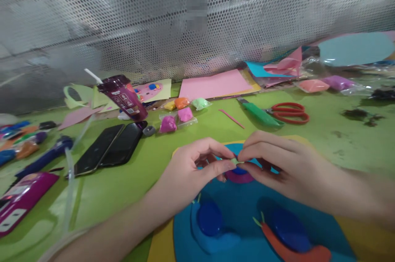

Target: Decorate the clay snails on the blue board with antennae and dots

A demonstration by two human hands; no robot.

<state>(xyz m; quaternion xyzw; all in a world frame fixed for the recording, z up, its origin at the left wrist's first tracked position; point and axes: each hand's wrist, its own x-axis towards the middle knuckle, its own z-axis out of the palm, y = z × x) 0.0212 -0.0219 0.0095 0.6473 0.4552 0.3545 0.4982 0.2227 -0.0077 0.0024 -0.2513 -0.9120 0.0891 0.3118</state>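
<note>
My left hand (197,167) and my right hand (277,163) meet at the fingertips over the table, both pinching a tiny light green bit of clay (236,161). Below them lies a blue round sheet (240,212) on a yellow sheet (160,245). On the blue sheet sit a blue clay snail (210,225), an orange-bodied snail with a blue shell (290,233), and a purple clay shape (239,176) partly hidden by my fingers.
Two dark phones (111,147), small bags of coloured clay (177,116), a purple pouch (123,97), a green cutter (259,114) and red scissors (290,112) lie on the green table. Pink paper (216,84) and foam sheets sit by the perforated wall (197,19). Pens (43,157) lie at left.
</note>
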